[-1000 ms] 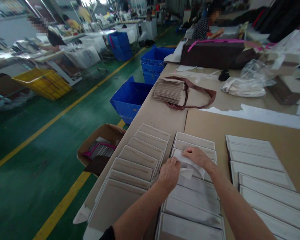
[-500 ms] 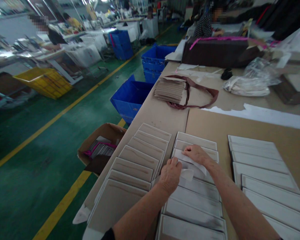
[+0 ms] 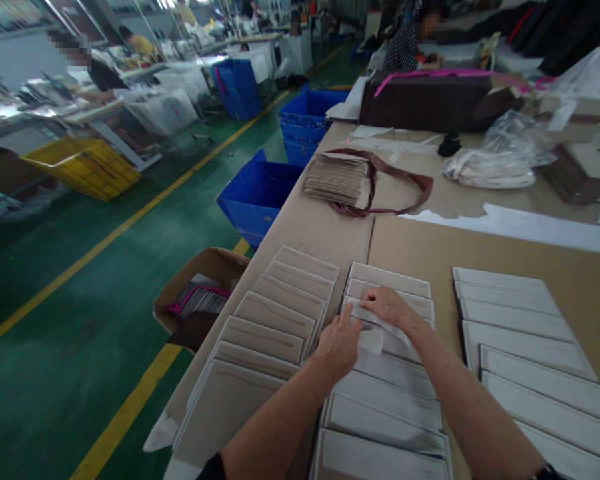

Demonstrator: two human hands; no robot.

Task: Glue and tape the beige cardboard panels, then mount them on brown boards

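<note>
My right hand [image 3: 389,308] pinches the upper end of a white paper strip [image 3: 397,331] over the middle row of flat panels [image 3: 387,393]. Right beside it, my left hand [image 3: 339,343] has its index finger stretched toward the same panel's left edge. Its thumb and other fingers are curled against a second white piece of paper [image 3: 371,341], which bends out from under them. The panels are pale with dark edges and overlap like shingles. My fingers partly hide the panel beneath.
A left row of overlapping beige panels [image 3: 267,327] and a right row of pale panels [image 3: 523,340] flank my hands. Further up lie a stack of pieces [image 3: 336,179] with a brown strap [image 3: 423,193]. Blue bins [image 3: 260,193] and a cardboard box [image 3: 180,287] stand left of the table.
My left index finger has straightened upward toward the panel's edge. My right hand stays pinched at nearly the same spot. The whole view has shifted slightly.
</note>
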